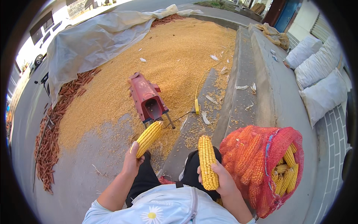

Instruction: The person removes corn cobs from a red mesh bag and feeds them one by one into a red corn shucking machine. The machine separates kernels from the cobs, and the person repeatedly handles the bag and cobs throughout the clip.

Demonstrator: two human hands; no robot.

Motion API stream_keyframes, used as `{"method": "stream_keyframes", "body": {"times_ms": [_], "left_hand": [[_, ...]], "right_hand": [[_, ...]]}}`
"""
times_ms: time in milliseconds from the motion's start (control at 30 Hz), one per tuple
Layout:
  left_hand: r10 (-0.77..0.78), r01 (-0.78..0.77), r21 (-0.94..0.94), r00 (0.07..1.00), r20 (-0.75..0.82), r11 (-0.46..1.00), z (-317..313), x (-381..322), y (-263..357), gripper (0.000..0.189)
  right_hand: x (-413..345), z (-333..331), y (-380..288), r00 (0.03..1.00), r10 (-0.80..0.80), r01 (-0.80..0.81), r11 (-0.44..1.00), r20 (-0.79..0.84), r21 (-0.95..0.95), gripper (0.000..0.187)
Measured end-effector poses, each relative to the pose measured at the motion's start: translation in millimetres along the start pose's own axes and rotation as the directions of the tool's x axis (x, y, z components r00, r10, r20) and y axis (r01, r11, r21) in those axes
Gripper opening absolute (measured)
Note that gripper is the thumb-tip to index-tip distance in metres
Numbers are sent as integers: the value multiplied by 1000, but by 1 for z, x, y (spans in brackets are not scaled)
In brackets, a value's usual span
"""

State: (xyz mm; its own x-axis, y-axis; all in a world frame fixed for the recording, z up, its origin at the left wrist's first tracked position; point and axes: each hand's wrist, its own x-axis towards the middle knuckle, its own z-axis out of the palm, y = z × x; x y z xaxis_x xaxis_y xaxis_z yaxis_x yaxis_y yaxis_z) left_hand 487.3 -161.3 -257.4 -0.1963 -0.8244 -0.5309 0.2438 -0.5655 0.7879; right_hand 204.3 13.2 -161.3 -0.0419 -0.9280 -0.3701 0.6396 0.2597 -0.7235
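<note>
My left hand [133, 161] grips the lower end of a yellow ear of corn [148, 137], whose far tip points at the open mouth of a red metal corn sheller [146, 98]. Around a second, upright ear of corn [207, 165] my right hand [222, 179] is closed, over my lap. Loose kernels show inside the sheller's mouth. To the right of my right hand stands a red mesh sack [246, 156] full of corn ears, its mouth open to the right with bare ears [288, 173] showing.
Shelled kernels [181, 53] spread behind and around the sheller. Red-brown cobs [47, 148] and a plastic sheet [98, 39] border them at left. A yellow power connector [197, 106] with a cord lies by the concrete step [226, 112]. White sacks [324, 89] stand at right.
</note>
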Motion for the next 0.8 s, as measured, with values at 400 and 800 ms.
{"method": "stream_keyframes", "body": {"times_ms": [400,800], "left_hand": [[-342,308,-339,939,-46,889,-50,47,-82,39],[-180,134,-481,982,-50,867,100,287,-24,49]], "right_hand": [[349,18,84,925,310,-300,951,-221,77,30],[-40,27,-13,982,-189,149,836,-22,-529,55]]}}
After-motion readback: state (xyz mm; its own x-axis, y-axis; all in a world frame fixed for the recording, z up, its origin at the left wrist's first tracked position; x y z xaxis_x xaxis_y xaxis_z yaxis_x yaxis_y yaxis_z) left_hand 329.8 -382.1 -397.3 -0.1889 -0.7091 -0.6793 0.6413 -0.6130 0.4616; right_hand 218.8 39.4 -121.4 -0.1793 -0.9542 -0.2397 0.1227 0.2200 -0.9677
